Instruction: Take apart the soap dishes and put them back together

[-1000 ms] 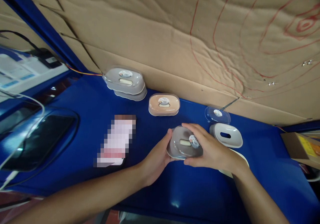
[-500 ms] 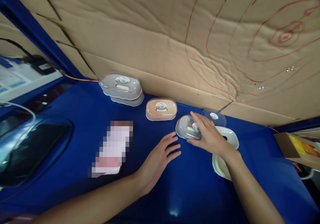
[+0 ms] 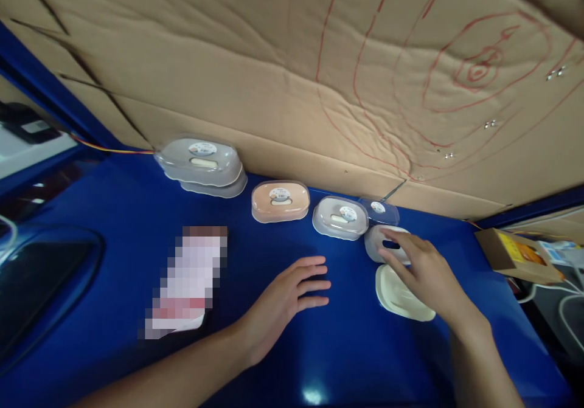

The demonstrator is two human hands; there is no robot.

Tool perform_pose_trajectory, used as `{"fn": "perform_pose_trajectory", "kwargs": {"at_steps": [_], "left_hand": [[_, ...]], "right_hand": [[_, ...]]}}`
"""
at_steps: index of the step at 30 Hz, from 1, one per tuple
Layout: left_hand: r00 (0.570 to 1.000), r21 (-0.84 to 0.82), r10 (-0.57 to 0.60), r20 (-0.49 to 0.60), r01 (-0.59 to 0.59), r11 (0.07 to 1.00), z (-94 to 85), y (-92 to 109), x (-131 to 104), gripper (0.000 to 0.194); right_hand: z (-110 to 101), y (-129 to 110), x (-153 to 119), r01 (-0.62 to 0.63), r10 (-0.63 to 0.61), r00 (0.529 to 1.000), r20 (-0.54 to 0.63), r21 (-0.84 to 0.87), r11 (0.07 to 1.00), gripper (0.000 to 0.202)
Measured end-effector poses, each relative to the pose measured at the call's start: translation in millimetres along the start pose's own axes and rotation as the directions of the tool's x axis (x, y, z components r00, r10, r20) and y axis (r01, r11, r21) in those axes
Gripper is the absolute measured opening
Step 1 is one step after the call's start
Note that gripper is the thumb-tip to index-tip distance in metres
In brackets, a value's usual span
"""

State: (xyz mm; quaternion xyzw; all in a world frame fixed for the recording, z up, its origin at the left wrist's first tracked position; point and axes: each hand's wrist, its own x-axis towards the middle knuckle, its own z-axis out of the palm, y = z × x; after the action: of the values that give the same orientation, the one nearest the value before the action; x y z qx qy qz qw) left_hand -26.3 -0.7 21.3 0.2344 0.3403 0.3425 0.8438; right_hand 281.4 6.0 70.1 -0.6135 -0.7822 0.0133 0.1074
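My left hand (image 3: 285,304) hovers over the blue table with its fingers spread and nothing in them. My right hand (image 3: 426,280) is over a white oval piece with a dark slot (image 3: 374,244), thumb and forefinger apart near the slot; whether they touch it I cannot tell. Just in front of that piece lies a cream oval dish (image 3: 401,298), partly under the right hand. To the left of the white piece sits a grey oval box with a clear lid and round label (image 3: 340,219). Behind these rests a clear lid with a label (image 3: 385,211).
A peach lidded box (image 3: 280,204) and a stack of grey lidded boxes (image 3: 201,162) stand along the cardboard wall (image 3: 228,61). A phone with a blurred screen (image 3: 185,280) lies at left, beyond it a dark device (image 3: 36,292) with a cable. A cardboard box (image 3: 515,256) stands at right.
My right hand has let go of the grey lidded box and moved right to the white slotted piece. My left hand stays open. The view has shifted slightly right.
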Motion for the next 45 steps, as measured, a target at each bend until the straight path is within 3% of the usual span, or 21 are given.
{"fn": "perform_pose_trajectory", "kwargs": {"at_steps": [4, 8, 11, 14, 17, 20, 22, 23, 24, 26, 27, 29, 31, 33, 37, 41, 45], "left_hand": [[1.0, 0.047, -0.012, 0.004, 0.012, 0.999, -3.4, -2, 2, 0.038], [0.999, 0.07, -0.049, 0.016, 0.047, 0.996, -4.8, -5, 4, 0.039], [0.999, 0.06, -0.037, 0.02, 0.035, 0.998, -3.3, -8, 5, 0.037], [0.999, 0.002, -0.026, 0.028, 0.026, 1.0, -0.5, -10, 4, 0.037], [0.989, -0.079, -0.122, 0.085, 0.129, 0.989, 2.9, -8, 4, 0.045], [0.964, -0.15, -0.245, 0.108, 0.259, 0.954, 6.6, -5, 3, 0.05], [0.964, -0.197, -0.259, 0.061, 0.266, 0.944, 8.9, -3, 2, 0.045], [0.969, -0.21, -0.247, 0.03, 0.248, 0.946, 9.8, -2, 2, 0.042], [0.974, -0.215, -0.227, -0.003, 0.222, 0.951, 10.5, -1, 2, 0.04], [0.979, -0.204, -0.192, -0.062, 0.176, 0.963, 11.0, 1, 3, 0.037], [0.98, -0.197, -0.179, -0.084, 0.16, 0.967, 10.9, 1, 3, 0.037], [0.981, -0.201, -0.161, -0.107, 0.138, 0.97, 10.2, 1, 4, 0.036], [0.982, -0.219, -0.157, -0.106, 0.131, 0.967, 9.9, 0, 3, 0.036], [0.98, -0.235, -0.165, -0.113, 0.135, 0.963, 10.6, -1, 3, 0.035], [0.97, -0.246, -0.197, -0.144, 0.158, 0.956, 13.5, -1, 2, 0.033], [0.965, -0.243, -0.203, -0.166, 0.159, 0.957, 12.4, -1, 4, 0.032], [0.969, -0.245, -0.202, -0.145, 0.162, 0.956, 9.5, -3, 6, 0.033]], "right_hand": [[14, 12, -75, -0.04, 0.041, 0.999, 0.014, -0.031, 0.999, 0.044], [48, -16, -117, 0.018, -0.018, 0.997, -0.071, 0.003, 1.0, 0.045], [62, -49, -113, 0.1, -0.086, 0.99, -0.108, 0.126, 0.987, 0.031], [60, -79, -90, 0.185, -0.147, 0.973, -0.176, 0.222, 0.957, 0.027], [49, -104, -65, 0.285, -0.207, 0.944, -0.256, 0.319, 0.904, 0.024], [37, -116, -40, 0.495, -0.446, 0.869, -0.215, 0.351, 0.795, 0.026], [29, -108, -25, 0.592, -0.558, 0.804, -0.204, 0.359, 0.722, 0.025], [25, -97, -18, 0.585, -0.548, 0.81, -0.21, 0.368, 0.723, 0.024], [23, -83, -12, 0.554, -0.507, 0.832, -0.225, 0.381, 0.74, 0.024], [21, -46, -5, 0.363, -0.316, 0.928, -0.195, 0.3, 0.882, 0.024], [22, -27, -2, 0.28, -0.246, 0.954, -0.171, 0.221, 0.934, 0.021], [30, 4, 0, 0.162, -0.154, 0.98, -0.126, 0.055, 0.985, 0.022], [40, 19, 0, 0.113, -0.115, 0.99, -0.084, -0.033, 0.993, 0.032], [50, 18, 1, 0.097, -0.106, 0.988, -0.11, -0.089, 0.991, 0.036], [65, -6, 6, 0.102, -0.131, 0.973, -0.188, -0.155, 0.983, 0.029], [78, -20, 13, 0.14, -0.165, 0.979, -0.121, -0.19, 0.972, 0.036], [78, -14, 14, 0.159, -0.171, 0.983, -0.063, -0.165, 0.973, 0.05]]}}
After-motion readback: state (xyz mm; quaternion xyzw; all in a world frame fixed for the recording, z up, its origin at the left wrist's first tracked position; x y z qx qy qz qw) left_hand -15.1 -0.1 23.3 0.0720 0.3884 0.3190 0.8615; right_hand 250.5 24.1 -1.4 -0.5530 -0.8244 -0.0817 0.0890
